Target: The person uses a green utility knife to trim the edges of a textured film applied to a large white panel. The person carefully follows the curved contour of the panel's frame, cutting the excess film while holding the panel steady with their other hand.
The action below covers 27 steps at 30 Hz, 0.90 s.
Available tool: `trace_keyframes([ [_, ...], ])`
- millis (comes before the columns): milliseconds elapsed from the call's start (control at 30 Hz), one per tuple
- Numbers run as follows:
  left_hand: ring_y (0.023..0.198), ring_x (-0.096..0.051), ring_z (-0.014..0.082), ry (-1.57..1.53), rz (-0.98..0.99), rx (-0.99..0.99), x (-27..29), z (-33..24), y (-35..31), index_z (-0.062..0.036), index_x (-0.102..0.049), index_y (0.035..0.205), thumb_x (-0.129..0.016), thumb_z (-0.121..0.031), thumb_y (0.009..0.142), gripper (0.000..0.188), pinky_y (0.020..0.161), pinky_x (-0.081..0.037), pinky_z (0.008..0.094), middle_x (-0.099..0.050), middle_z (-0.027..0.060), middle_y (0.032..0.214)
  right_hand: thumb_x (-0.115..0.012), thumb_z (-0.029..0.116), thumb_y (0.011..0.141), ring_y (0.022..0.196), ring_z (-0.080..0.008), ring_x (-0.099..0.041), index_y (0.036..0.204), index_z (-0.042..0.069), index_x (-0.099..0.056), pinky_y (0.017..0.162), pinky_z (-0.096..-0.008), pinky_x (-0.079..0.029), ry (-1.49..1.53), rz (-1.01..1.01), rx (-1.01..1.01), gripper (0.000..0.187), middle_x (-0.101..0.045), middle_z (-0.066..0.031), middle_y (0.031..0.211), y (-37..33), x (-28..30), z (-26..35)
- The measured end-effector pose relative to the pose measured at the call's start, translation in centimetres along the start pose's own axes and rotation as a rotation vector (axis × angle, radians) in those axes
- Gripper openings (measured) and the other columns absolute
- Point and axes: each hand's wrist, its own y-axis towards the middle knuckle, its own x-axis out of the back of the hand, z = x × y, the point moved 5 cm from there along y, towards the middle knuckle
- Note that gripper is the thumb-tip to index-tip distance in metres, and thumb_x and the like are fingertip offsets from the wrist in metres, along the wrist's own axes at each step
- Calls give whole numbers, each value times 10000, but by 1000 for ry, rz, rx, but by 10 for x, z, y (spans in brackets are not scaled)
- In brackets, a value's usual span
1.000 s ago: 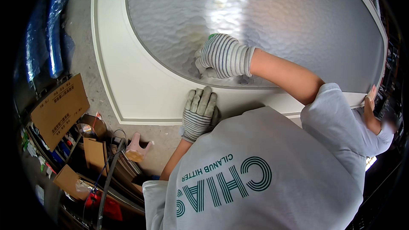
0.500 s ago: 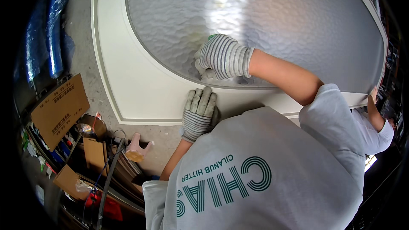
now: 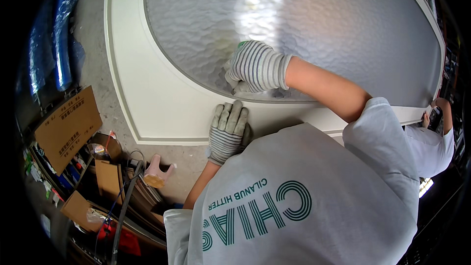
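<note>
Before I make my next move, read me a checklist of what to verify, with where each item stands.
1. Left grip gloved, with its fingers over the edge of the cream frame: ok.
2. Right grip gloved, curled over the textured panel: ok.
3. Right grip empty: cannot tell; the curled fingers hide its inside.
4. Other person's hand well away from the frame: not ok; it is at the right end, contact unclear.
5. Pink stool apart from the frame in this view: ok.

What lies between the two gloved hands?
Head view: the panel's grey edging passes between the right hand and left hand, with a sliver of glass on the right hand's side.
</note>
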Motion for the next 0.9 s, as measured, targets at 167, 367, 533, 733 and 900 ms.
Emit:
trace_keyframes([
  [167, 1113, -565, 389, -3, -12, 0, -2, 1, -3, -15, -621, 1161, -657, -141, 724, 456, 1021, -414, 534, -583, 211, 1271, -709, 282, 766, 704, -243, -628, 691, 175, -610, 640, -402, -484, -37, 28, -30, 164, -616, 14, 760, 2, 0, 3],
  [367, 1106, -567, 390, -17, 0, 7, 0, 0, 0, -7, -621, 1150, -656, -135, 723, 447, 1015, -417, 535, -585, 219, 1259, -703, 278, 767, 712, -246, -630, 708, 174, -625, 650, -401, -487, 5, -53, -9, 143, -620, 9, 771, 1, -1, 0],
  [533, 1090, -571, 391, -27, 0, 10, 1, -1, 4, -5, -622, 1143, -647, -125, 719, 441, 1008, -421, 532, -589, 219, 1250, -703, 269, 764, 716, -247, -631, 724, 171, -639, 660, -397, -490, -11, 51, -35, 124, -625, 0, 778, 0, 0, 0],
  [733, 1086, -572, 392, -18, 6, 9, 3, -2, 5, -1, -622, 1138, -646, -120, 709, 446, 1010, -420, 532, -590, 218, 1248, -697, 260, 766, 716, -249, -629, 719, 166, -638, 661, -403, -487, 1, 77, -3, 120, -618, -6, 768, -3, 5, 0],
  [900, 1084, -572, 394, -14, -14, 1, 2, -2, 3, -1, -622, 1136, -653, -128, 707, 448, 1007, -424, 533, -593, 219, 1241, -702, 258, 766, 713, -255, -624, 720, 158, -634, 659, -408, -482, -22, 100, -3, 129, -602, -14, 748, -5, 2, 1],
])
